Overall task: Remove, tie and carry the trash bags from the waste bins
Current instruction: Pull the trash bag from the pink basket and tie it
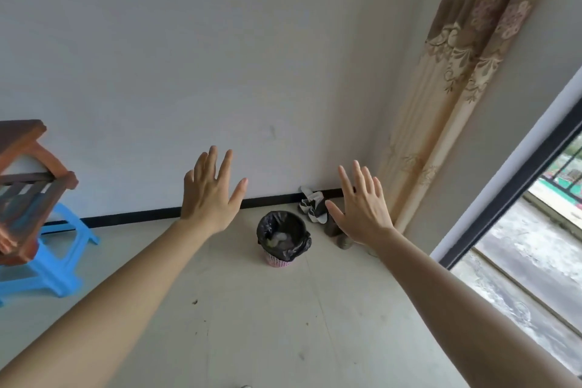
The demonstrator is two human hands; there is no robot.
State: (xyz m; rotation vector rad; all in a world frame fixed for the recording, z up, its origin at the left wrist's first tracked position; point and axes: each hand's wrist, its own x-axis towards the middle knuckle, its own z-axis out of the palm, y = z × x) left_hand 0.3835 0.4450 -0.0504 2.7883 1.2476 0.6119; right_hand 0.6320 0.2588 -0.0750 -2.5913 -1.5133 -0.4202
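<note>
Both arms stretched forward; left hand (pixel 211 196) and right hand (pixel 362 205) empty, fingers spread, backs facing camera.

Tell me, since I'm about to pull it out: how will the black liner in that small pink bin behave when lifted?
The black trash bag looks thin and floppy, its rim crumpled loosely over the pink bin. It probably lifts light, as only a little waste shows inside. The small bin may rise or tip along with it.

bin contents (pixel 281 239) indistinct, brown stool (pixel 23 189) cut off at left edge
</note>
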